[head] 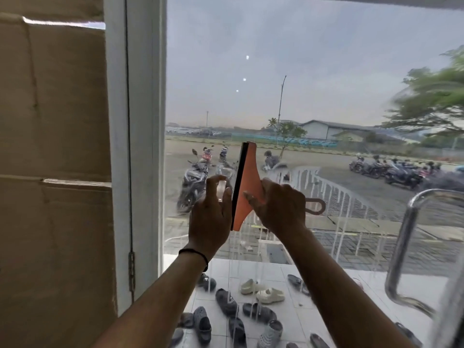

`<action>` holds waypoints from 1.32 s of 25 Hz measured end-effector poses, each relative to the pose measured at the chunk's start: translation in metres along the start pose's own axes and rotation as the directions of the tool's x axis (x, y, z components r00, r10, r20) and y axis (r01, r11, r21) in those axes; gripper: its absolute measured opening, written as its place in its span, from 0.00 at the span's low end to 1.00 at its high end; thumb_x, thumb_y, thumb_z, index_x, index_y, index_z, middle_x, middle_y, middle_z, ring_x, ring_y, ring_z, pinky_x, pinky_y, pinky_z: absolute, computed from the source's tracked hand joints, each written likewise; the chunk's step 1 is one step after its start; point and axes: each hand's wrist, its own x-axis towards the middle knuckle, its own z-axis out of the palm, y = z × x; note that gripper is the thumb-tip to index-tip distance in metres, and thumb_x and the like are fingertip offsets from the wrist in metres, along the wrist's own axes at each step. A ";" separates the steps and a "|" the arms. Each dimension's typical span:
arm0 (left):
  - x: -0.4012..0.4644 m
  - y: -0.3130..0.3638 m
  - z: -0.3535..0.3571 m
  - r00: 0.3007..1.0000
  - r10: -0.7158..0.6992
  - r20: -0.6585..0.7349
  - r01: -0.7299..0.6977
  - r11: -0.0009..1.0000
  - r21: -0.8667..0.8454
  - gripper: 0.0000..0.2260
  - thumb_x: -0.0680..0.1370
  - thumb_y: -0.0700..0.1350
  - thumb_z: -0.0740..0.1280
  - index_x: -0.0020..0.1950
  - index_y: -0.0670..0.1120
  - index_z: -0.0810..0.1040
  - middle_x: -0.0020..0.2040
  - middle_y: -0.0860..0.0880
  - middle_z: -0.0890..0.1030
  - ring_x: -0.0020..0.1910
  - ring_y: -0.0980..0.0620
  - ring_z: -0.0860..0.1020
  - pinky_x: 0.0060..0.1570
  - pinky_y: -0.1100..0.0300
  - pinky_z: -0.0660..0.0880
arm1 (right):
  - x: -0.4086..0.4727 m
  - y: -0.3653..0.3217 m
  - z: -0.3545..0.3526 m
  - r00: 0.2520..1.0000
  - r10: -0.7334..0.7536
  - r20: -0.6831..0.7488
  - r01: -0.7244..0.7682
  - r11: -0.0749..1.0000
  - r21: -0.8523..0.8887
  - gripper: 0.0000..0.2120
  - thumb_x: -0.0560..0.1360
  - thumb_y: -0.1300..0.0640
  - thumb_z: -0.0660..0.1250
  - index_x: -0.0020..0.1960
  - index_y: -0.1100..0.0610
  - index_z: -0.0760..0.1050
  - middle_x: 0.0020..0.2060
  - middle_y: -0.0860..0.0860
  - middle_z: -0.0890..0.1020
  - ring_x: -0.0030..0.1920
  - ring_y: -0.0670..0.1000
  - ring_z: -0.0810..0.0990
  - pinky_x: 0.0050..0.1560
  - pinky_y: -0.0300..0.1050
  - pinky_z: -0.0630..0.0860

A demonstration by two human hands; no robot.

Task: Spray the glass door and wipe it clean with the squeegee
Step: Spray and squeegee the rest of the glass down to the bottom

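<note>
Against the glass door [326,84], the right hand [281,205] grips the orange squeegee [247,187], blade running 12 to 6, facing 9 o'clock; streaks lie at 3. Left hand [209,217] pinches a clear spray bottle [222,190].

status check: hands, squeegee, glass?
Right hand grips orange squeegee, blade upright on the glass door. Left hand holds a small clear object, likely the sprayer. Foam streaks to the right unwiped. Metal door handle far right.
</note>
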 end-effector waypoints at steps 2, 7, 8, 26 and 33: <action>0.001 0.009 0.014 1.000 0.013 -0.007 -0.013 1.000 -0.014 0.09 0.85 0.43 0.61 0.66 0.46 0.69 0.25 0.51 0.70 0.22 0.56 0.70 0.24 0.53 0.70 | 0.000 0.019 -0.005 1.000 0.012 -0.001 -0.012 1.000 -0.004 0.25 0.75 0.30 0.58 0.47 0.51 0.78 0.33 0.47 0.83 0.32 0.52 0.83 0.36 0.46 0.80; 0.000 0.033 0.051 0.996 0.094 0.000 -0.094 0.995 -0.043 0.09 0.85 0.44 0.61 0.65 0.49 0.67 0.36 0.48 0.77 0.25 0.49 0.75 0.27 0.46 0.74 | -0.001 0.063 -0.019 0.998 0.060 -0.028 -0.061 0.998 -0.021 0.25 0.75 0.30 0.58 0.48 0.51 0.78 0.35 0.48 0.83 0.34 0.54 0.83 0.37 0.45 0.78; -0.001 0.037 0.057 0.996 0.086 0.002 -0.086 0.995 -0.055 0.09 0.85 0.43 0.61 0.65 0.48 0.68 0.34 0.48 0.77 0.25 0.50 0.75 0.29 0.47 0.75 | -0.002 0.072 -0.022 0.996 0.080 -0.033 -0.080 0.997 -0.013 0.25 0.75 0.30 0.58 0.49 0.51 0.78 0.36 0.48 0.84 0.35 0.54 0.84 0.38 0.45 0.78; -0.031 0.060 0.058 0.999 0.014 0.039 -0.014 1.000 0.021 0.15 0.83 0.38 0.60 0.70 0.42 0.72 0.28 0.57 0.64 0.25 0.62 0.65 0.29 0.70 0.58 | -0.065 0.133 -0.047 0.901 0.425 -0.084 -0.408 0.898 0.162 0.26 0.75 0.31 0.61 0.43 0.54 0.77 0.35 0.51 0.83 0.38 0.59 0.82 0.39 0.44 0.71; -0.030 0.028 -0.003 0.989 -0.095 -0.117 0.110 0.987 0.122 0.17 0.86 0.41 0.60 0.75 0.48 0.71 0.28 0.52 0.69 0.25 0.56 0.67 0.28 0.69 0.61 | -0.078 0.047 -0.031 0.986 0.158 0.055 -0.164 0.975 0.151 0.22 0.73 0.32 0.64 0.45 0.51 0.79 0.33 0.47 0.83 0.36 0.56 0.83 0.37 0.42 0.67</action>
